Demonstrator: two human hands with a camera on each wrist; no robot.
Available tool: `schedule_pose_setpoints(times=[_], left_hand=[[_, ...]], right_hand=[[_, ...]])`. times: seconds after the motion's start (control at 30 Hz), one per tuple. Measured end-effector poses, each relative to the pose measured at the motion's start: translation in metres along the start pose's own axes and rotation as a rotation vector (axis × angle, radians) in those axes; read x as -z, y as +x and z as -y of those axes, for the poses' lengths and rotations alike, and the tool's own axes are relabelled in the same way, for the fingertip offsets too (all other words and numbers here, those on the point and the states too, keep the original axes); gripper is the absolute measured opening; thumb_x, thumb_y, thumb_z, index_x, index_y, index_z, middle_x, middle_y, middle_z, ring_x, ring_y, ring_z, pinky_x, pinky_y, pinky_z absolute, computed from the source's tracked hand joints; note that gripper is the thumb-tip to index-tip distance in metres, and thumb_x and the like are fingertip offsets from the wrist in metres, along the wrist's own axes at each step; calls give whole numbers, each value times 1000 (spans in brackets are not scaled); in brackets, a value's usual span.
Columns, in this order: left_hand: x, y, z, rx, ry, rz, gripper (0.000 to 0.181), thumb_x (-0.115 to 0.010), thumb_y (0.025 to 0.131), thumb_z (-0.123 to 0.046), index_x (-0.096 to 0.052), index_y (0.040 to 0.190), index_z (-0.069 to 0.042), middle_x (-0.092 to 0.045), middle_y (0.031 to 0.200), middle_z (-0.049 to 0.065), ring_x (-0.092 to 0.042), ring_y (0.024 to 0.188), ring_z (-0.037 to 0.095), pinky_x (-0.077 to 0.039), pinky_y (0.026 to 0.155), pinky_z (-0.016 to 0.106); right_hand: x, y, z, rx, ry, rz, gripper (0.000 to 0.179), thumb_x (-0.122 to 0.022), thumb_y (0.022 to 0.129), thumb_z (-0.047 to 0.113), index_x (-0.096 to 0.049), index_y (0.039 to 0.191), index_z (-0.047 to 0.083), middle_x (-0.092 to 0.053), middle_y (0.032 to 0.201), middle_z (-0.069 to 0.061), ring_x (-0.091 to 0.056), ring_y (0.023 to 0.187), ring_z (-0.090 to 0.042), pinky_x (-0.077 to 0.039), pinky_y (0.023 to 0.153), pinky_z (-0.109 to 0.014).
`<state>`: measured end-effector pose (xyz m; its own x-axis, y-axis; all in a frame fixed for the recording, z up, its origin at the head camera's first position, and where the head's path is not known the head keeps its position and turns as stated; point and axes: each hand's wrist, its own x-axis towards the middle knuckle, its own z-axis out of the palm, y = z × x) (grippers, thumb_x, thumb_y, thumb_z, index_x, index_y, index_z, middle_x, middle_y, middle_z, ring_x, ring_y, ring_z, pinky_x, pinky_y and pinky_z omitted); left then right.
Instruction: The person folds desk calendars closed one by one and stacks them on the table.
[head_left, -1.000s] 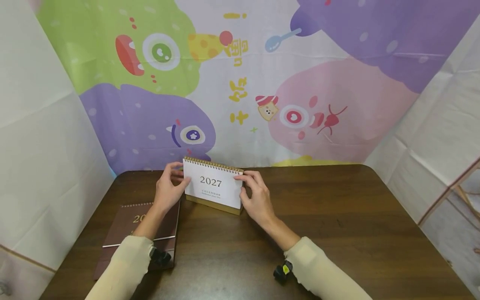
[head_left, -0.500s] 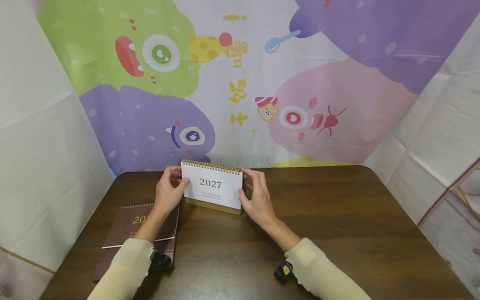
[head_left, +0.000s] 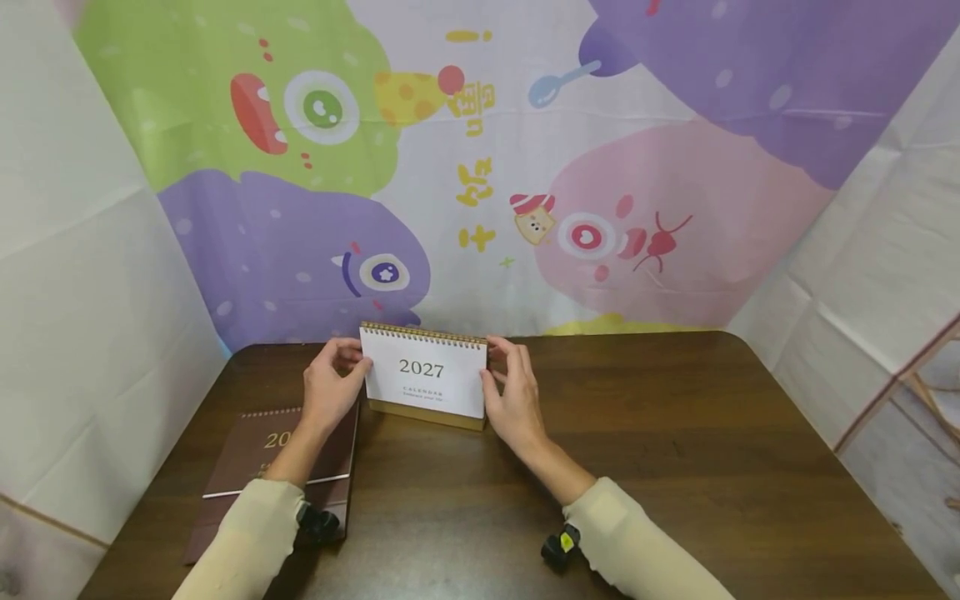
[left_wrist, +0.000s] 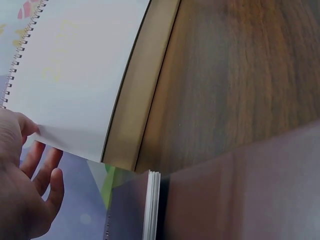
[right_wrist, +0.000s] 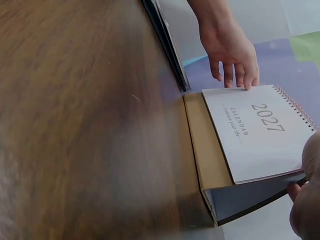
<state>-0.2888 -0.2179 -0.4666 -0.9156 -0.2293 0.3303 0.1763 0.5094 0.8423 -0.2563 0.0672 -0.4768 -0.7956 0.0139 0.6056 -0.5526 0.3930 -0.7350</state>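
A white spiral-bound desk calendar [head_left: 422, 371] marked 2027 stands tilted back on its gold-brown base, towards the rear of the table. My left hand [head_left: 332, 385] holds its left edge; in the left wrist view the thumb [left_wrist: 31, 125] is at the front of the page edge and the fingers reach behind. At the other side, my right hand [head_left: 516, 400] holds the right edge, thumb along the side and fingers behind the top corner. The right wrist view shows the calendar's open triangular side, with the right fingertips partly hidden there.
A larger dark-brown spiral calendar [head_left: 232, 458] with a white band lies on the table's left, partly under my left forearm. The dark wooden table [head_left: 675, 467] ends at a cartoon-printed cloth [head_left: 480, 283] behind. Pale cloth walls [head_left: 97, 250] flank both sides.
The desk calendar has turned slightly and shifted a little left and towards me. My right fingers have moved from the front of the page to behind its edge; the left thumb has slid outward.
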Motion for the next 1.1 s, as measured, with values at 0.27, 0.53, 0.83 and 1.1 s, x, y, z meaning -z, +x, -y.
schedule_pose_setpoints(times=[0.27,0.53,0.83,1.1], left_hand=[[2,-2,1,-5,20,-5,22,-78,96,-8,-75,117,-4,-80,103,18,-58,80,-11,-44,75,11],[6,-7,0,-38,-3,19,15,-79,92,-6,-72,105,-4,-72,86,-6,-58,78,-7,-45,74,11],[7,-13,4,-42,-81,30,26,-74,106,-7,-73,132,-2,-80,123,23,-63,86,-14,-59,75,9],[8,-20,-4,47,-137,126,47,-64,114,-16,-62,161,-6,-72,151,27,-73,110,-7,-61,89,8]], right_hand=[[2,6,-7,18,4,10,49,-66,104,-11,-58,152,-2,-62,134,-29,-70,129,-43,-69,102,-48],[6,12,-13,21,-23,20,50,-66,103,-12,-60,152,-1,-66,132,-27,-71,129,-42,-69,101,-45],[8,10,-14,-14,9,38,54,-69,105,-8,-57,157,-1,-69,142,-27,-70,137,-44,-70,98,-44],[11,4,-10,-43,-5,86,59,-69,108,0,-52,165,-3,-66,153,-27,-65,148,-44,-69,96,-40]])
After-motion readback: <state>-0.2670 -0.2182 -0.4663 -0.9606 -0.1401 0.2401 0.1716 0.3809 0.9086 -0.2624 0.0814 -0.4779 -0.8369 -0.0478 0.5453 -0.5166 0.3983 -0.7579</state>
